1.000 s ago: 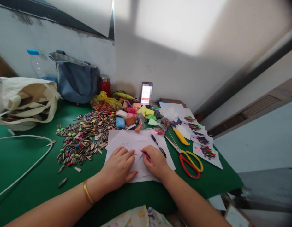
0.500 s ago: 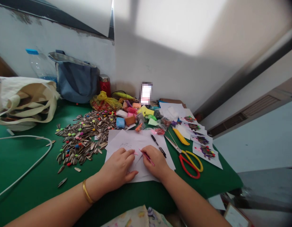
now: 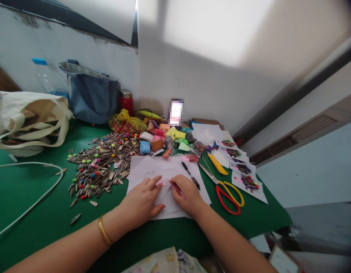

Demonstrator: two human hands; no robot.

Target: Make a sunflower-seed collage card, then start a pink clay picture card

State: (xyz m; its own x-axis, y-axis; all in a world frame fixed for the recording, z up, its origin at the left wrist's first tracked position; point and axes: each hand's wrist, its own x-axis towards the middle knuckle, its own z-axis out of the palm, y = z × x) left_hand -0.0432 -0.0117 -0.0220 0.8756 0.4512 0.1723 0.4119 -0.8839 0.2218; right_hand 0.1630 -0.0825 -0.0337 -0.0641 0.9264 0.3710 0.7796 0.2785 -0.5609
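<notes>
White paper sheets lie stacked before me, with a faint line drawing near the fingertips of my left hand. My left hand rests on the sheets, fingers stretched out and thumb apart. A small pink strip, perhaps clay, shows by its index finger. Closed around a thin pink stick, my right hand leans on the same paper; the stick's tip points toward the pink strip. A black pen lies just beyond the right hand.
Striped sunflower seeds with coloured bits spread at left. Bagged coloured clay sits behind the paper. Scissors, a yellow cutter and seed-decorated papers are at right. Bags, a red flask and a phone line the back.
My left hand's fingers have straightened and lifted slightly off the pink strip, showing more of it. The right hand stays in place with the stick.
</notes>
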